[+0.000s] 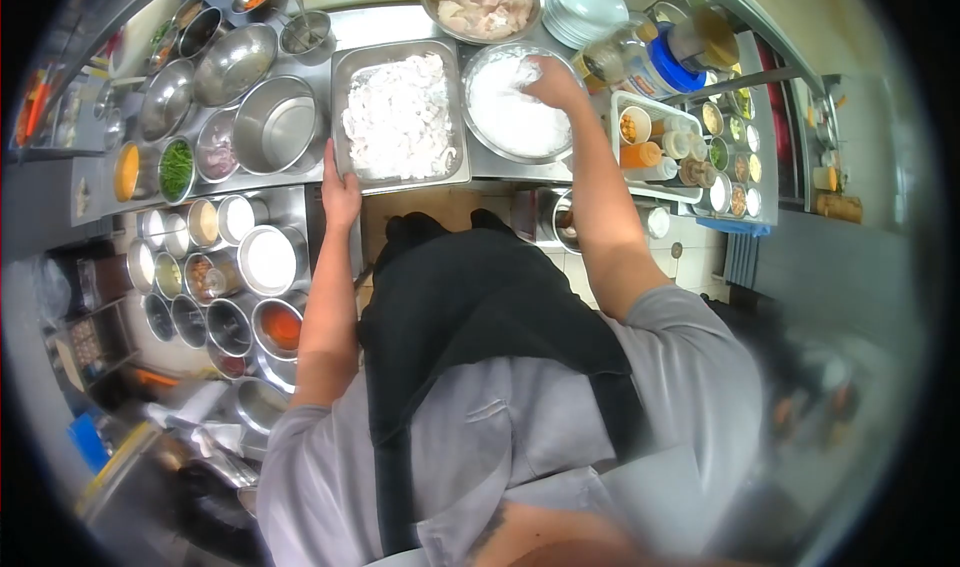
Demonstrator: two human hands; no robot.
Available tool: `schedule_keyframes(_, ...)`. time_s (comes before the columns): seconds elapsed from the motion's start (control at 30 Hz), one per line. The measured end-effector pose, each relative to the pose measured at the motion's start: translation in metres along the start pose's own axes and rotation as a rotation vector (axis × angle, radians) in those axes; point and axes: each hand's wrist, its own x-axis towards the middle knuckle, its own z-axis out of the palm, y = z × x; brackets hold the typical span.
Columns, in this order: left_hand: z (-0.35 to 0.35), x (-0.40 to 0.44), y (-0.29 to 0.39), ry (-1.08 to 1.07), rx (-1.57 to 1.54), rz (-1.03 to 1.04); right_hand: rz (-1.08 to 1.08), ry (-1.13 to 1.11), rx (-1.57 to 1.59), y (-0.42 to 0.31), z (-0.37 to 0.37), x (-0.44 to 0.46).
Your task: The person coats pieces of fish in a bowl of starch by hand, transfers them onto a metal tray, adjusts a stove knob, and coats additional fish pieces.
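My left hand (341,193) grips the near left corner of a rectangular metal tray (455,175), fingers along its outer side and thumb at the rim. Pale pieces coated in white powder (400,117) fill the tray. Just right of it stands a round metal bowl (484,139) of white, flour-like powder (505,107). My right hand (555,83) reaches in over the bowl's far right side, its fingers curled into the powder and their tips partly hidden. Behind these, another metal bowl (428,7) holds pale raw meat slices (482,2).
Stacked plates (586,9) stand at the back right, beside jars and a white basket (656,189) of squeeze bottles. To the left are a deep metal pot (276,125), several steel bowls and a container of chopped greens (177,167). Ingredient tubs (270,259) fill the lower left.
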Motion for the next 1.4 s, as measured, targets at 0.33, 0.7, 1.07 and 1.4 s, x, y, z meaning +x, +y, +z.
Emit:
schedule_keyframes(0.33, 0.004, 0.001, -0.007, 0.028, -0.01, 0.056, -0.263, -0.099, 0.313, -0.096, 0.01, -0.014)
schedule_keyframes(0.7, 0.002, 0.002, -0.008, 0.03, -0.015, 0.034, -0.176, 0.019, 0.085, -0.074, 0.057, -0.01)
schedule_keyframes(1.07, 0.002, 0.003, -0.01, 0.036, 0.03, 0.071, -0.095, -0.101, -0.482, 0.05, 0.063, -0.03)
schedule_keyframes(1.4, 0.004, 0.003, -0.013, 0.039, 0.035, 0.079, 0.034, -0.057, -0.069, 0.037, -0.007, -0.018)
